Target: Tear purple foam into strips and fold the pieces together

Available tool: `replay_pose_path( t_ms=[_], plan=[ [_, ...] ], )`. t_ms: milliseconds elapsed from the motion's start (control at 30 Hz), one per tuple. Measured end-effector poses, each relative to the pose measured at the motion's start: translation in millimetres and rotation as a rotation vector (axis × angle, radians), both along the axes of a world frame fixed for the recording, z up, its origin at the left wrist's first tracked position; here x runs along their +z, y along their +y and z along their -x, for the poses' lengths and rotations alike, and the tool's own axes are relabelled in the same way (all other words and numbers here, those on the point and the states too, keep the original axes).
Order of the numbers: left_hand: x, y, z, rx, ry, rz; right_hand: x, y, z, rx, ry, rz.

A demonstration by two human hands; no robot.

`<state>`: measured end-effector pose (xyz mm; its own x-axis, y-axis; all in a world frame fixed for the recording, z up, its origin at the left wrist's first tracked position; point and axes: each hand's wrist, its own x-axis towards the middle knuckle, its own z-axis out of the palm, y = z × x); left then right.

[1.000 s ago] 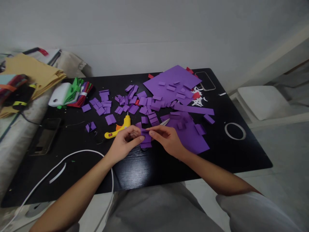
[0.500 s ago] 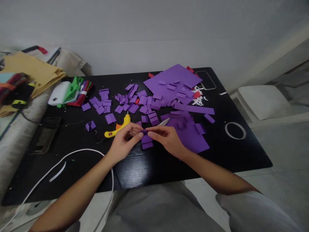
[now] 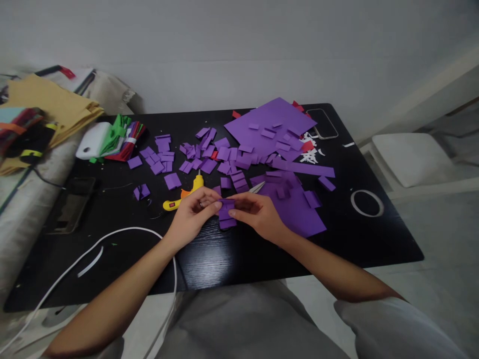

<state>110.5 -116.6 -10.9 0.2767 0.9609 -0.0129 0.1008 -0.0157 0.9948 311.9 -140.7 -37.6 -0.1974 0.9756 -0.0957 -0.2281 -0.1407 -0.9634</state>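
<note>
Between my two hands is a small folded piece of purple paper (image 3: 226, 207). My left hand (image 3: 192, 209) pinches its left edge with thumb and fingers, and my right hand (image 3: 259, 214) pinches the right edge. Part of the piece is covered by my fingertips. Just beyond my left hand lies a yellow glue gun (image 3: 195, 185), its nozzle pointing away from me. The metal tip of a pair of scissors (image 3: 257, 188) sticks out past my right hand; the rest is hidden. Many cut and folded purple paper pieces (image 3: 207, 166) are scattered beyond both hands.
Large purple sheets (image 3: 269, 119) lie at the back right, beside white paper scraps (image 3: 309, 156). A white tape ring (image 3: 367, 203) rests on the right. On the left are a white cable (image 3: 123, 230), a phone (image 3: 71, 204) and coloured bundles (image 3: 123, 142). A white stool (image 3: 411, 157) stands right.
The folded purple piece has tipped so that more of its face shows between my fingers. Both hands keep their hold in nearly the same place. The whole view has shifted slightly.
</note>
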Motion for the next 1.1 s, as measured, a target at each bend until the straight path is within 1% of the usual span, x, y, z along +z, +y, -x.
replay_pose_path(
  t_ms=[200, 400, 500, 567, 667, 700, 767, 800, 833, 900, 967, 1033, 1100],
  plan=[
    [-5.0, -1.5, -0.5, -0.023, -0.027, -0.006, 7.5, 1.9, -2.9, 0.026, 0.037, 0.067],
    [-5.9, -1.8, -0.8, -0.06, -0.005, -0.058, 5.3, 4.3, -5.3, 0.052, 0.099, 0.179],
    [-7.5, -2.0, -1.2, -0.08, 0.021, -0.081, 4.9, 3.9, -4.4, 0.054, 0.102, 0.187],
    [-7.4, -1.1, 1.9, -0.107, 0.066, -0.118, 5.6, 3.6, -3.7, 0.024, 0.07, 0.173],
    [-2.2, 4.8, 16.8, -0.116, 0.228, -0.256, 6.1, 4.6, -4.3, -0.063, -0.022, 0.108],
    [0.8, 8.2, 24.2, -0.078, 0.304, -0.33, 5.9, 5.5, -4.9, -0.097, -0.054, 0.076],
    [7.0, 16.3, 39.9, 0.019, 0.514, -0.462, 5.3, 8.1, -6.8, -0.155, -0.111, 0.011],
    [9.3, 20.4, 47.1, 0.036, 0.644, -0.516, 5.1, 9.5, -7.9, -0.18, -0.134, -0.021],
    [10.6, 24.1, 53.0, 0.012, 0.774, -0.546, 5.0, 10.9, -9.1, -0.205, -0.152, -0.053],
    [9.5, 29.6, 60.7, -0.035, 1.009, -0.541, 5.3, 13.5, -11.2, -0.248, -0.173, -0.108],
    [4.2, 32.4, 63.3, -0.084, 1.191, -0.492, 6.0, 15.5, -13.0, -0.283, -0.179, -0.14],
    [-2.1, 33.5, 63.7, -0.125, 1.282, -0.436, 6.7, 17.0, -14.6, -0.309, -0.188, -0.149],
    [-6.0, 34.3, 64.6, -0.158, 1.268, -0.388, 7.0, 18.3, -16.1, -0.332, -0.197, -0.15]
  ],
)
